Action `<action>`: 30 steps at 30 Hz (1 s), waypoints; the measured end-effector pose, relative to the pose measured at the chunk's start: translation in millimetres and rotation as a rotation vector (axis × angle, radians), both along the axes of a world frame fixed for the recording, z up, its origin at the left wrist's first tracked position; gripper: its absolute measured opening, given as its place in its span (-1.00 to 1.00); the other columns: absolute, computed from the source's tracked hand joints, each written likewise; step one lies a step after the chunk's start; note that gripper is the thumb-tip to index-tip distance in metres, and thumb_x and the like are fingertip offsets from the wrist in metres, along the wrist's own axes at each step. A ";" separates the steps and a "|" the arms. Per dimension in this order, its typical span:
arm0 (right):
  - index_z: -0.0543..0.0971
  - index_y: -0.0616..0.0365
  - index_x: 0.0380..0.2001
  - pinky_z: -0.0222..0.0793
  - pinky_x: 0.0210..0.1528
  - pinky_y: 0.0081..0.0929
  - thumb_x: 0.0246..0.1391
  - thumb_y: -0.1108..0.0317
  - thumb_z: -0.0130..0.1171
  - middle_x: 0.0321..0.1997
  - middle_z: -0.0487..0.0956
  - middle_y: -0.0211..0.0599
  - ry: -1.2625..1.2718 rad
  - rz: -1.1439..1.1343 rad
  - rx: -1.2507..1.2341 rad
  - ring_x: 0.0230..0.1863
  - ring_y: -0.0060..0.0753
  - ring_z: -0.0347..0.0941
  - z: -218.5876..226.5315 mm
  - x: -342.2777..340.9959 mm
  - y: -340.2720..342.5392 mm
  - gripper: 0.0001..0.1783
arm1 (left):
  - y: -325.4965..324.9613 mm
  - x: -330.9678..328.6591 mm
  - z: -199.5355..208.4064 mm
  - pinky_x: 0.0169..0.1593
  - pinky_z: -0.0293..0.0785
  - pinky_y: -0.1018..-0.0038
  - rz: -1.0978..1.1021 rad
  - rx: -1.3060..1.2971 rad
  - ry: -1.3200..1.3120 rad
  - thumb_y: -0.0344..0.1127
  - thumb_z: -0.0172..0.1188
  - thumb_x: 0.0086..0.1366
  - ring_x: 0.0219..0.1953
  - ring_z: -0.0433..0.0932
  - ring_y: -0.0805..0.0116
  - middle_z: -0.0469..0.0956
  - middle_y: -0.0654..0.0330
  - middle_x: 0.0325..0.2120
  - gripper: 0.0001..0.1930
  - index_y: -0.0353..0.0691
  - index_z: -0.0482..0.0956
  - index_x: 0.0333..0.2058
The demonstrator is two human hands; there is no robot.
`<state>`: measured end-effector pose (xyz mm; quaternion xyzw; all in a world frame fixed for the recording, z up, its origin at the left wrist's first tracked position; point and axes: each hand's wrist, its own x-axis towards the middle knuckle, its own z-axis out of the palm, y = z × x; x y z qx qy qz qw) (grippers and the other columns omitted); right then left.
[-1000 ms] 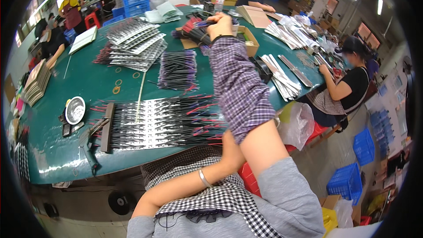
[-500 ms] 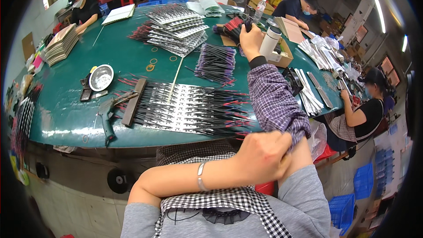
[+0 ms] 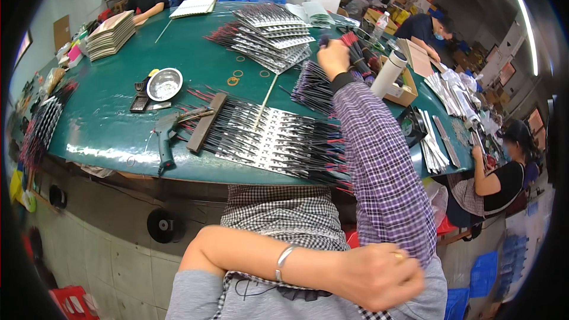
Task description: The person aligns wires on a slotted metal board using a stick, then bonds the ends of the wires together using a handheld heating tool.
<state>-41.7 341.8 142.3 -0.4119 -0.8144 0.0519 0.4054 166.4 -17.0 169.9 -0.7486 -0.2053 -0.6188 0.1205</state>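
Note:
A purple-and-white plaid sleeve cover (image 3: pixel 385 172) runs up my outstretched right arm, from a dark cuff at the wrist to the upper arm. My left hand (image 3: pixel 376 275) crosses my body, fingers closed at the cover's upper end; the fingertips are partly hidden. Over the table, my right hand (image 3: pixel 333 59) is closed, and a small dark thing I cannot make out pokes from its top. Beside that hand lie a bundle of purple-tipped black wires (image 3: pixel 314 88) and a white flask (image 3: pixel 389 74). Nearer me, black wires with red tips lie in rows on a white sheet (image 3: pixel 269 142).
On the green table (image 3: pixel 106 136) are a glue gun (image 3: pixel 165 139), a brown bar (image 3: pixel 207 123) across the wire ends, a metal bowl (image 3: pixel 165 85) and stacked wire sheets (image 3: pixel 269 38). People sit working at the far left, far right and right side.
My left hand has moved down toward my body, and the sleeve cover now reaches higher on my right arm. My right hand stays closed and has lowered slightly. The view has shifted.

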 end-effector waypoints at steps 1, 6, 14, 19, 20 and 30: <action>0.67 0.30 -0.41 0.60 -0.16 0.00 0.11 0.27 0.24 -0.33 0.69 0.18 0.124 -0.051 0.007 -0.24 0.14 0.70 6.5 5.6 26.4 -0.74 | 1.6 -6.7 -9.1 -0.59 0.34 0.46 -0.009 -0.056 -0.065 -0.33 0.28 -0.05 -0.61 0.46 0.41 0.47 0.17 -0.56 -0.73 -0.28 0.53 -0.34; 0.58 0.48 -0.55 0.47 -0.52 -0.21 0.04 0.55 0.20 -0.53 0.61 0.01 0.613 0.327 -0.292 -0.60 -0.12 0.57 48.9 38.6 140.5 -0.83 | 20.5 -18.0 -47.7 -0.49 0.45 0.31 -0.034 -0.504 -0.338 -0.51 0.25 -0.02 -0.55 0.54 0.09 0.48 0.10 -0.50 -0.69 -0.33 0.45 -0.24; 0.74 0.25 -0.30 0.47 0.02 -0.49 -0.21 0.70 0.08 -0.26 0.74 -0.13 0.075 0.234 0.017 -0.11 -0.29 0.65 88.1 -5.3 48.4 -0.62 | 78.4 27.1 -101.2 0.41 0.24 0.25 -0.621 -0.856 -0.775 -0.31 0.21 0.36 0.30 0.41 0.12 0.45 -0.11 0.24 -0.52 -0.36 0.47 0.20; 0.53 0.40 -0.41 0.40 -0.66 -0.37 0.09 0.65 0.16 -0.45 0.53 -0.16 1.456 0.552 -0.936 -0.68 -0.42 0.37 88.5 -15.9 35.0 -0.98 | 56.8 9.5 -100.4 0.39 0.25 0.22 -0.808 -0.855 0.166 -0.24 0.12 0.42 0.31 0.39 0.00 0.45 -0.11 0.24 -0.53 -0.33 0.45 0.22; 0.54 0.33 -0.43 0.35 -0.69 -0.44 0.11 0.59 0.23 -0.51 0.52 -0.26 1.195 0.568 -0.790 -0.70 -0.48 0.36 85.2 -5.7 34.8 -0.94 | 54.4 -1.1 -97.8 0.39 0.25 0.22 -0.816 -0.815 0.388 -0.22 0.10 0.44 0.31 0.38 -0.03 0.45 -0.11 0.24 -0.54 -0.33 0.45 0.23; 0.49 0.38 -0.42 0.28 -0.40 -0.11 0.21 0.24 0.28 -0.53 0.49 0.16 0.843 0.619 -0.233 -0.50 0.04 0.39 -21.5 -70.5 -54.3 -0.64 | 50.8 -112.8 -101.6 -0.16 0.53 0.40 -0.681 -1.502 0.186 -0.31 0.32 0.32 -0.21 0.68 0.28 0.70 -0.04 -0.29 -0.72 -0.37 0.65 -0.08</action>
